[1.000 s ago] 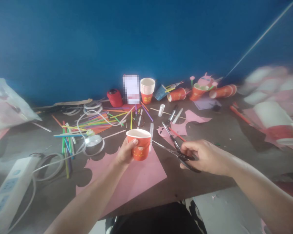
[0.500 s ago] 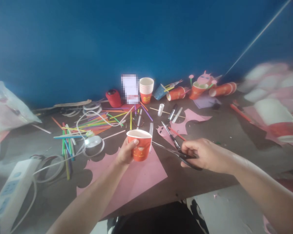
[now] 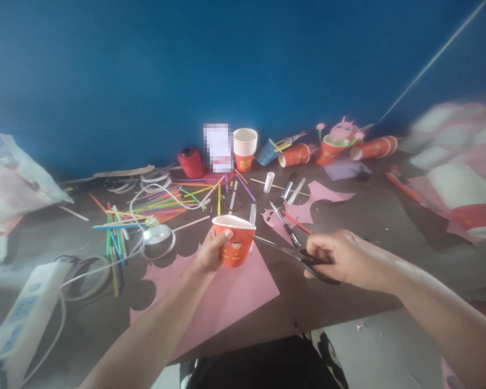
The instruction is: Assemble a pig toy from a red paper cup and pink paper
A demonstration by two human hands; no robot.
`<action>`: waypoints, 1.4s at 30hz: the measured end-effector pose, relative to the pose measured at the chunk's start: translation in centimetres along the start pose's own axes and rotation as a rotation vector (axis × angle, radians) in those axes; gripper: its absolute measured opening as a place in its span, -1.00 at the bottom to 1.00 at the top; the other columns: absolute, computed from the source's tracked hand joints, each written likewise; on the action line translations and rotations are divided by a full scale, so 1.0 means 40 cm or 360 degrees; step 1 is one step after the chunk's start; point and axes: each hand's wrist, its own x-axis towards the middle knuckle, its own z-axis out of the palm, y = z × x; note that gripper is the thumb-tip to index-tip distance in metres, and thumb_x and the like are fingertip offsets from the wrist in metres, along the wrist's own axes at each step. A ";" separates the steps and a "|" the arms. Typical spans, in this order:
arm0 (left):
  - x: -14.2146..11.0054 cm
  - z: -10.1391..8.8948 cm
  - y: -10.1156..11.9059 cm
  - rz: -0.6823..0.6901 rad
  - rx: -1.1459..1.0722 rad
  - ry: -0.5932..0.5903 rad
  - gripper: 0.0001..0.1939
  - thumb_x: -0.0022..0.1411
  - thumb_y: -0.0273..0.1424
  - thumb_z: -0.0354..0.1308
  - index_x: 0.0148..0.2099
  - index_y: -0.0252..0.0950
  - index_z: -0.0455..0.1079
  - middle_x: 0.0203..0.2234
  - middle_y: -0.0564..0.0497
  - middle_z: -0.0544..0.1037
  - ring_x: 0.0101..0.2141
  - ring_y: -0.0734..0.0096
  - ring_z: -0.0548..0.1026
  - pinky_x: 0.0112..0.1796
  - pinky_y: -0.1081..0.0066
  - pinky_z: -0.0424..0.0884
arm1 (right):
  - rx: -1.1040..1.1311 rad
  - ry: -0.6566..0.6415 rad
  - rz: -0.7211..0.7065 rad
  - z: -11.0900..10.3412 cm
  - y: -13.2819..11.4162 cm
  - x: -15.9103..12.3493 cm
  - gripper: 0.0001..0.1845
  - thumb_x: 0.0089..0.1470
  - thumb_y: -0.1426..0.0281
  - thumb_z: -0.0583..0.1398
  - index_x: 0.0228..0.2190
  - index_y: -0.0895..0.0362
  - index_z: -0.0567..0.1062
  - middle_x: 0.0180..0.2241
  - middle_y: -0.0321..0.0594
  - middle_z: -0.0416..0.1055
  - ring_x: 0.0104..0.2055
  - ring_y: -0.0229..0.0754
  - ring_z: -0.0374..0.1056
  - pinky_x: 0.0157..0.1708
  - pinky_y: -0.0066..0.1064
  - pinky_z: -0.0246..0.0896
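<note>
My left hand grips an orange-red paper cup with a white inside, thumb on its front. The cup's rim is squeezed to a point on the right. A pair of scissors with black handles is in my right hand, fingers through the loops. Its blades point left at the cup; the tips pass close to or behind its right side, and I cannot tell whether they touch. Under the cup lies a pink paper sheet with scalloped cut-outs along its left edge.
Behind stand a stack of paper cups and a red spool-like object. Coloured sticks and a white cable spread leftward, near a power strip. Right of centre lie a pen, pink paper scraps and decorated cups.
The cup's rim looks more pinched at the right, and the cup has tilted slightly. The whole view has shifted a little; both hands keep their holds.
</note>
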 end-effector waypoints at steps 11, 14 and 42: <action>0.008 -0.016 -0.004 -0.0014 -0.0134 -0.0111 -0.45 0.02 -0.09 0.20 -0.03 -0.34 0.34 -0.18 -0.20 0.49 -0.31 0.15 0.50 -0.32 0.22 0.43 | 0.0058 0.0055 0.0059 0.026 0.060 0.004 -0.68 -0.04 0.15 0.21 -0.58 0.09 0.29 -0.70 -0.46 0.16 -0.62 -0.38 0.03 -0.62 -0.52 -0.05; 0.014 -0.019 -0.007 -0.0049 -0.0220 -0.0192 -0.43 0.02 -0.07 0.20 0.00 -0.32 0.32 -0.15 -0.22 0.48 -0.30 0.12 0.50 -0.33 0.18 0.44 | 0.0289 0.0088 0.0143 0.038 0.075 0.003 -0.66 -0.06 0.13 0.23 -0.56 0.11 0.30 -0.67 -0.44 0.19 -0.60 -0.37 0.08 -0.61 -0.52 -0.04; 0.008 0.016 0.005 -0.0001 -0.0202 0.0133 -0.73 0.13 -0.27 0.14 -0.21 -0.39 0.35 -0.48 -0.07 0.50 -0.57 0.40 0.46 -0.59 0.44 0.39 | 0.0548 0.0122 -0.0090 0.181 0.047 0.134 -0.71 -0.07 0.19 0.22 -0.38 0.10 0.29 -0.45 -0.33 0.27 -0.45 -0.28 0.18 -0.46 -0.45 0.12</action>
